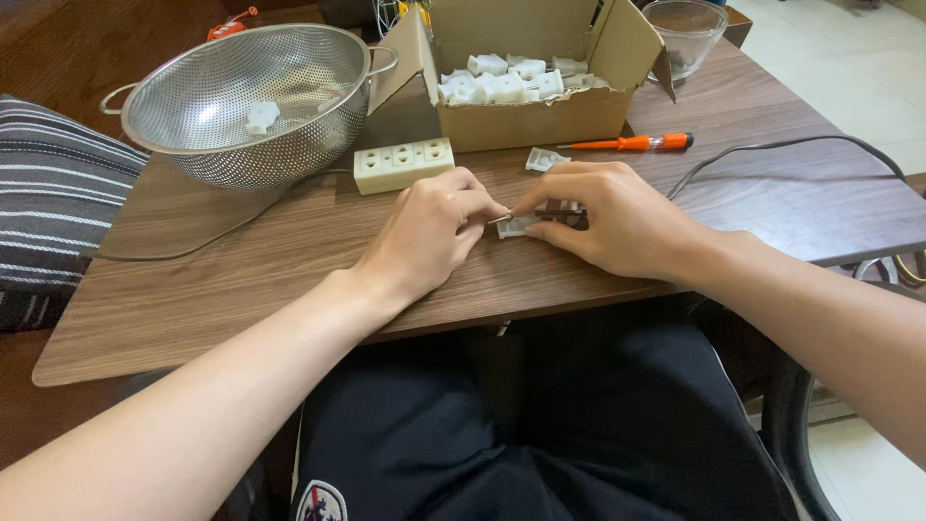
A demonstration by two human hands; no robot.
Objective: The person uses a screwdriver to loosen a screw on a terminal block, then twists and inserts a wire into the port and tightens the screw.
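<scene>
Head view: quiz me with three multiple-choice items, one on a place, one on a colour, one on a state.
1. Where is the screwdriver?
A. in the colander
B. on the table by the box
C. in the right hand

2. Its handle colour?
A. orange
B. blue
C. green

3. The box is:
A. taped shut
B. open, empty
C. open, with white parts inside

Answers:
1 B, it lies on the table right of the box.
2 A, plainly orange.
3 C, flaps up, white parts showing.

Left hand [429, 232] and right hand [603, 217] meet, fingers pinched together.
</scene>
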